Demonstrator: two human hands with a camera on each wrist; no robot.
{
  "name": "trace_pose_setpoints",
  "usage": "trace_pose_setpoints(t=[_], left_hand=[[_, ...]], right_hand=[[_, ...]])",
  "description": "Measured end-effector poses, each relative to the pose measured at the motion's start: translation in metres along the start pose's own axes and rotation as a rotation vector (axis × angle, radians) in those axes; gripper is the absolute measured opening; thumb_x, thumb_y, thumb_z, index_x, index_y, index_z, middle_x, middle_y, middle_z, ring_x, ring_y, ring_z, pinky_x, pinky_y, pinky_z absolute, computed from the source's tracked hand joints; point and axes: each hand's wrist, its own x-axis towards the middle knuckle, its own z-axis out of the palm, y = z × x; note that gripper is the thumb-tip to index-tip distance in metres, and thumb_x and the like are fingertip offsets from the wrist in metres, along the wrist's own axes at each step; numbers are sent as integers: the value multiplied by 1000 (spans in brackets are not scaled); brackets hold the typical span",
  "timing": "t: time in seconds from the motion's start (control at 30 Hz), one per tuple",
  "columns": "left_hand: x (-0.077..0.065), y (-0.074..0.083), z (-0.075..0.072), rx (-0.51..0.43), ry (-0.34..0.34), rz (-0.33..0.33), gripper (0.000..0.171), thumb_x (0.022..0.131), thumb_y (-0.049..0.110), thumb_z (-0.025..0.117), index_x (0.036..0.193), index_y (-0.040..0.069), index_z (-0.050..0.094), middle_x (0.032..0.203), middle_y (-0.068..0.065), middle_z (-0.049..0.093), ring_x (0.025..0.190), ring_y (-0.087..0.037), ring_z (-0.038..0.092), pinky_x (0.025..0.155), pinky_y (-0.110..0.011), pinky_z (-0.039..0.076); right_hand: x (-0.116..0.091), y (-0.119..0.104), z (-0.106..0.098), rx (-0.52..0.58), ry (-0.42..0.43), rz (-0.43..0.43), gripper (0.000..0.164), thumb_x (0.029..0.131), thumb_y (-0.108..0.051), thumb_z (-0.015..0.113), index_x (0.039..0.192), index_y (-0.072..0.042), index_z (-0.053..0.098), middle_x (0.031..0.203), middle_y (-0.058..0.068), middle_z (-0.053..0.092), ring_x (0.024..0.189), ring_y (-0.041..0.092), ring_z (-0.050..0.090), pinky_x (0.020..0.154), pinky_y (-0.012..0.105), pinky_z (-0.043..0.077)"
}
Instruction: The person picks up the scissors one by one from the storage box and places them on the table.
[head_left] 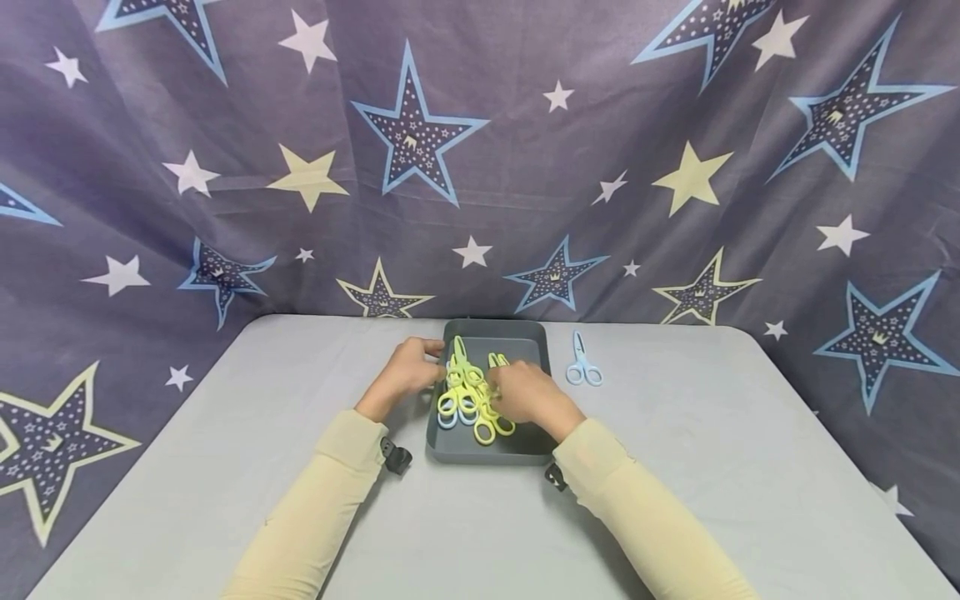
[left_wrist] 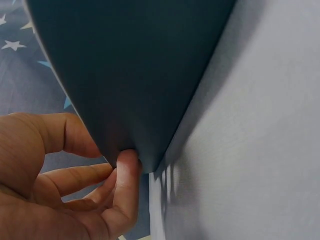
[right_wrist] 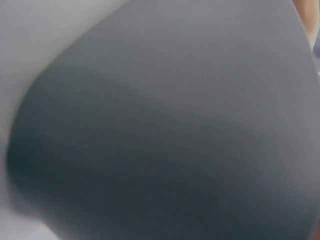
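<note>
A dark grey tray (head_left: pixel 491 457) sits on the table with several pairs of scissors piled toward its left side. Among them are green scissors (head_left: pixel 460 350), yellow scissors (head_left: pixel 484 430) and blue scissors (head_left: pixel 447 421). My left hand (head_left: pixel 405 369) holds the tray's left wall; in the left wrist view its fingers pinch the wall (left_wrist: pixel 125 75) near a corner. Inside the tray my right hand (head_left: pixel 529 395) grips yellow scissors, their blades (head_left: pixel 497 360) pointing away past it; its fingertips are partly hidden. The right wrist view is mostly filled by a blurred grey tray wall (right_wrist: pixel 175 125).
Light blue scissors (head_left: pixel 582 363) lie on the table just right of the tray. The table (head_left: pixel 675 458) has a pale grey covering. Behind it hangs a purple-grey cloth (head_left: pixel 517 150) with a star pattern, reaching round both sides.
</note>
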Motion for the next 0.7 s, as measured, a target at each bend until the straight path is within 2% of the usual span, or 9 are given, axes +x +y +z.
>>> trace_pose_setpoints(t=[0.03,0.13,0.27,0.53,0.7], left_hand=[[0,0,0,-2,1,-1,67,75,2,64,141,-5,57,132,-22,65,130,-40,54,110,-50,44],[1,0,0,2,2,-1,67,75,2,64,141,-5,57,132,-22,65,130,-40,54,109,-51,44],[0,-1,2,0,9,0,67,75,3,64,141,-5,57,131,-22,65,129,-40,55,109,-51,44],[-1,-1,2,-3,11,4,66,76,2,64,141,-5,57,131,-22,65,130,-40,54,110,-51,43],[0,-1,2,0,12,3,67,75,2,63,141,-5,57,132,-22,65,131,-40,53,111,-51,42]], right_hand=[[0,0,0,-1,-5,1,6,84,-8,69,89,-10,67,74,-1,56,68,18,51,65,36,47],[1,-1,1,-10,-10,4,20,85,-9,71,105,-10,72,92,4,69,81,24,61,79,44,53],[2,-2,4,-17,-9,11,25,85,-7,71,110,-9,73,102,8,72,90,28,65,89,49,53],[6,-1,8,-43,-48,-15,13,88,-9,71,100,-14,67,82,-1,61,75,19,54,70,37,49],[8,3,8,-77,-71,-84,12,91,-12,70,101,-16,66,82,-2,59,73,18,54,66,32,48]])
